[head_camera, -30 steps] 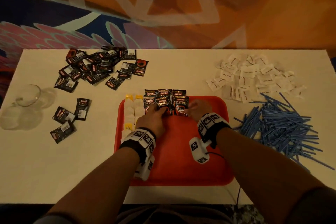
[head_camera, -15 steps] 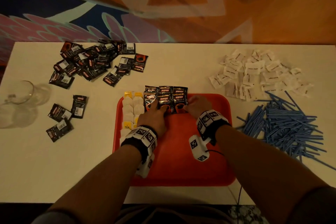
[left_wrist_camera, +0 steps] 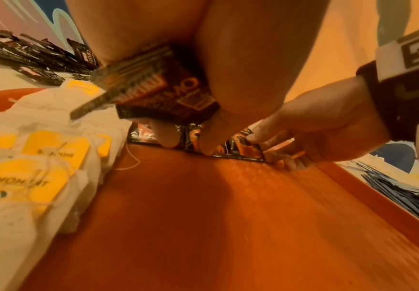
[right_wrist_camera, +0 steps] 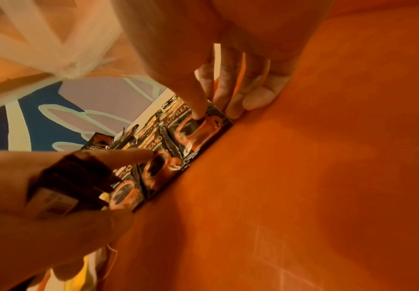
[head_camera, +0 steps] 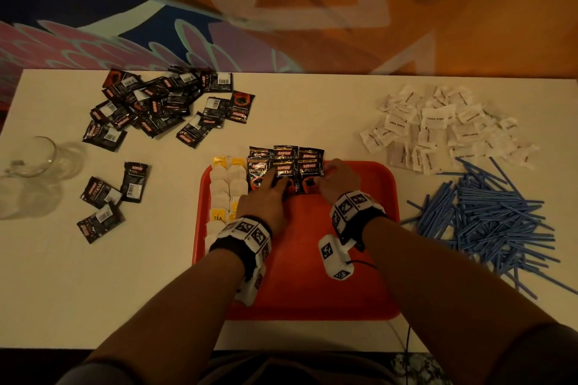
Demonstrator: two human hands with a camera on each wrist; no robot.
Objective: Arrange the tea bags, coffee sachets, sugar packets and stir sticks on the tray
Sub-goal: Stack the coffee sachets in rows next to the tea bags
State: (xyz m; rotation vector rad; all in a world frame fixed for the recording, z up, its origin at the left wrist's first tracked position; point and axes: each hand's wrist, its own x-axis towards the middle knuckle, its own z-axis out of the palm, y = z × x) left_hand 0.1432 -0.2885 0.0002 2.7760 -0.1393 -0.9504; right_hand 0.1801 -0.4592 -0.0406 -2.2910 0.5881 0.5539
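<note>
1. Far left on the pale rectangular table stand clear glass cups. Beside them a loose heap of black foil coffee sachets lies outside the tray, a few strays nearer the front. A sweeping elbow could knock a glass or scatter the heap.

2. On the flat red plastic tray, along its left edge, white paper tea bags with yellow tags lie in two columns. Their thin strings trail loose; one could catch a passing finger and drag a bag out of line.

3. The left hand grips a small stack of black sachets against the palm, while an extended finger presses on the laid row of sachets at the tray's far edge. Doing both jobs, the hand could let the stack fan out and spill onto the row.

4. The right hand holds nothing; its index fingertip pins the rightmost laid sachet, its other fingers curled against the tray. The slick foil overlaps, so a sideways push may skew the neighbours.

5. The back row overhangs the rim and could slide off.

6. Right of the tray, white paper sugar packets and thin blue plastic stir sticks lie heaped on the table. The sticks roll easily toward the front edge.
</note>
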